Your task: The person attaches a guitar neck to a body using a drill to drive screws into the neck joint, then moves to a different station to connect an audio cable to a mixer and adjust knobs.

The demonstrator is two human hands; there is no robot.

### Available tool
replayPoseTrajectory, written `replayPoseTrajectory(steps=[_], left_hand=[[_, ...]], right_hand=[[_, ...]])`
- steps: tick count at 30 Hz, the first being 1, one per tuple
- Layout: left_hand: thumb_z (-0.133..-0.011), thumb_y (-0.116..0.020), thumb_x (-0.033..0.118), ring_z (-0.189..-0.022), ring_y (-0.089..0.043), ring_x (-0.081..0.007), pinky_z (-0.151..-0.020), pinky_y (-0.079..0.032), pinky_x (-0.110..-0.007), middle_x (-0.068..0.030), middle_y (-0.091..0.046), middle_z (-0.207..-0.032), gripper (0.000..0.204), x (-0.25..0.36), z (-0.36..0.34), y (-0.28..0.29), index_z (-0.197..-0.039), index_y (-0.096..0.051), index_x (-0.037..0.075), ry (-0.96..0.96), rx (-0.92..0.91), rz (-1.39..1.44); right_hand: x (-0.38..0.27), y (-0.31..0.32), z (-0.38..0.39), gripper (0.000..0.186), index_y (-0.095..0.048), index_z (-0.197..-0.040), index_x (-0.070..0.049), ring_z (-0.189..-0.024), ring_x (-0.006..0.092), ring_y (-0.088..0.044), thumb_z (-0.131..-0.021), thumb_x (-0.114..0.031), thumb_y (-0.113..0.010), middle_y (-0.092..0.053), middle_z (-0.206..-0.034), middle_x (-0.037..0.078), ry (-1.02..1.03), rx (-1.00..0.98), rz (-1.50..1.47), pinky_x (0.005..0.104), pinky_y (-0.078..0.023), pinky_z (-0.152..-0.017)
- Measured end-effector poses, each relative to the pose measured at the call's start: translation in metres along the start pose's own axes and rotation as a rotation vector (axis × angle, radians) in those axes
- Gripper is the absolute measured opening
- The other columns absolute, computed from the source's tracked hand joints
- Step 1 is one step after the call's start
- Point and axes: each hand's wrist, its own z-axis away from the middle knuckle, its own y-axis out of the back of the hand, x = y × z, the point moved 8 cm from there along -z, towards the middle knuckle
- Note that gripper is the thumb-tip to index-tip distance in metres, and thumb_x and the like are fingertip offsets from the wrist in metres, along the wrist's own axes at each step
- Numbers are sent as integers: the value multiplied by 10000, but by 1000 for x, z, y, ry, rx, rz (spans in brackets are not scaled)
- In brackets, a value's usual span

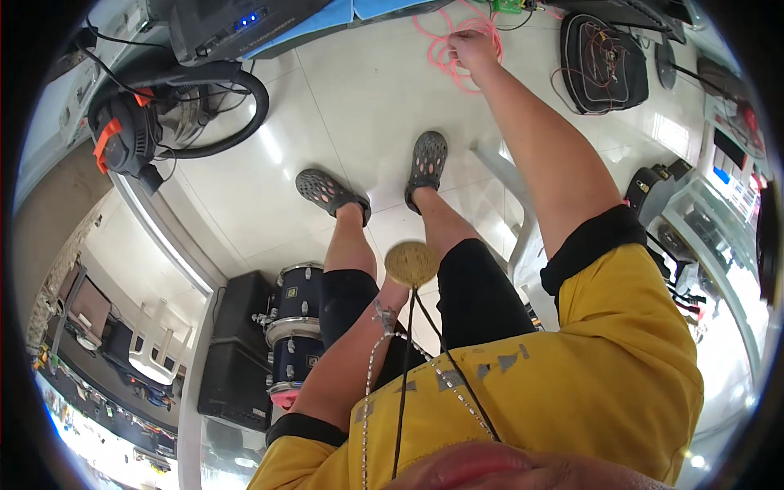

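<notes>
My right arm stretches far forward, and my right hand has its fingers curled round strands of a loosely coiled pink cable. The loops spread around that hand over the pale tiled floor. Low between my knees is my left hand. A round gold-coloured pendant on a dark cord hangs in front of it and hides its fingers. A green circuit board lies just beyond the cable.
A black bag with thin reddish wires on it lies right of the cable. At left stands a black-and-orange vacuum cleaner with a curved hose. Blue drums and black speaker cases stand beside my left leg; a glass display case is at right.
</notes>
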Motion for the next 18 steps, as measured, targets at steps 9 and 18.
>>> replayPoseTrajectory(steps=[9,18], left_hand=[[-958,-613,274,-806,-607,-146,-750,-493,-306,-50,-679,-966,254,15,14,-8,-1083,-641,55,94,52,-152],[-967,-629,284,-826,-604,-129,-771,-493,-301,-34,-682,-960,254,19,16,1,-1091,-636,63,174,-68,-71]], right_hand=[[-1,-106,52,261,-687,-1110,-66,-893,192,-708,-904,-225,-663,-730,-998,62,-140,-161,-388,362,-541,-794],[13,-200,-52,775,-253,-1608,-78,-1481,386,-369,-952,-435,-458,-506,-1506,203,-320,-75,-1133,605,-188,-1233]])
